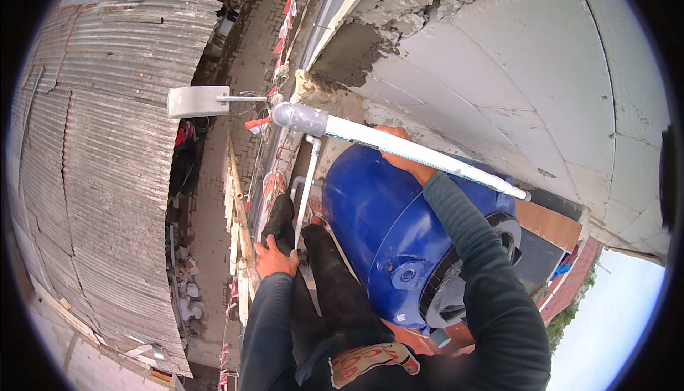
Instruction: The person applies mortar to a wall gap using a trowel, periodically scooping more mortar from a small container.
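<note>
The right hand (399, 150) rests on top of the blue barrel (377, 227), partly hidden behind the white pipe (406, 150) crossing in front of it. The left hand (276, 257) presses flat near a thin vertical pipe (306, 191) beside the barrel. Corrugated roofing (107, 141) fills the left; a cracked concrete wall (527, 70) stands upper right.

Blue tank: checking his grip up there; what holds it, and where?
The right hand grips the blue tank's far upper side; the left hand rests apart.
</note>
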Motion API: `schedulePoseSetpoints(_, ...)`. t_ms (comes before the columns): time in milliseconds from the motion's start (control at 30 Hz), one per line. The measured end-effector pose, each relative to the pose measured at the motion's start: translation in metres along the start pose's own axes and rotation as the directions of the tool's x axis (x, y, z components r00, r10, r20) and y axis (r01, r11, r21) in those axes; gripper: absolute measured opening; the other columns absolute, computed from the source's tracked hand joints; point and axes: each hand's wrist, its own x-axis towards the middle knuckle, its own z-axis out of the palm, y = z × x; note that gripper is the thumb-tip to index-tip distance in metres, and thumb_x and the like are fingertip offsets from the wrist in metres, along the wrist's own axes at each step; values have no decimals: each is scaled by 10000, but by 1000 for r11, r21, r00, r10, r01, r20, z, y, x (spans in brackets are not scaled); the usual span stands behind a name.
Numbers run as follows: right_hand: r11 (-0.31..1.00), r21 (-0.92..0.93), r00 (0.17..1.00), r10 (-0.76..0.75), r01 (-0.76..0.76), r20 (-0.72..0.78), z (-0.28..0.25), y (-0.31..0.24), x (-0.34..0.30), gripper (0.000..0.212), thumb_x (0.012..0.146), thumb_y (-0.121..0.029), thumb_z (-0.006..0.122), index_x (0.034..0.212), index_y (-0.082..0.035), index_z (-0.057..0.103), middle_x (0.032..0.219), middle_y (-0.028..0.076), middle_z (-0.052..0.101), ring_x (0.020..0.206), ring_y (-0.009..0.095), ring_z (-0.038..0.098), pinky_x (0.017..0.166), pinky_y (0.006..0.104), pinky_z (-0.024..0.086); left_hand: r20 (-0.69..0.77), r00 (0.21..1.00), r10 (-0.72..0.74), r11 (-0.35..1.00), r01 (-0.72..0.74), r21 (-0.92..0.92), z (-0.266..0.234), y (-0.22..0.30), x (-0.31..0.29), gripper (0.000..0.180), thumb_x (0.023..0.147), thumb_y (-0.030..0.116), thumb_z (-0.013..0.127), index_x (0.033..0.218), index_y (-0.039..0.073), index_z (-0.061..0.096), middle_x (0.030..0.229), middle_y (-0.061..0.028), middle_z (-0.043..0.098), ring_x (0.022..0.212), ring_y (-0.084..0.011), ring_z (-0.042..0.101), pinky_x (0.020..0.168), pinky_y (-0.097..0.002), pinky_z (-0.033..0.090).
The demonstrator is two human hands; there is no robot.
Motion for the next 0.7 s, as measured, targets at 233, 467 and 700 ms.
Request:
schedulePoseSetpoints(233, 978, 92, 975, 176, -189, 138, -1, -2, 35, 438, 999, -346, 593, 1129, 56, 707, 927, 176, 721, 759, 244, 682, 701, 382, 533, 26, 999, -23, 1000, 23, 18, 4, -1, 9, 857, 764, 443, 810, 1475, 125, 452, 1524, -285, 361, 1193, -474, 621, 998, -515, 527)
schedulePoseSetpoints(467, 802, 340, 842, 340, -492, 418, -18, 15, 100, 305, 1013, -334, 582, 947, -41, 638, 741, 22, 610, 557, 103, 579, 467, 253, 470, -20, 1000, -16, 998, 17, 65, 3, 1, 9, 777, 777, 426, 808, 1418, 129, 485, 1322, -218, 445, 1088, -439, 637, 878, -517, 559)
schedulePoseSetpoints(700, 614, 671, 905, 352, -416, 239, -75, -23, 25, 313, 1029, -287, 586, 996, 19, 643, 709, 52, 605, 493, 99, 538, 430, 233, 427, 19, 1000, 5, 1000, -4, -12, 3, 3, 14, 803, 780, 439, 810, 1447, 137, 478, 1415, -258, 428, 1069, -444, 665, 871, -519, 563)
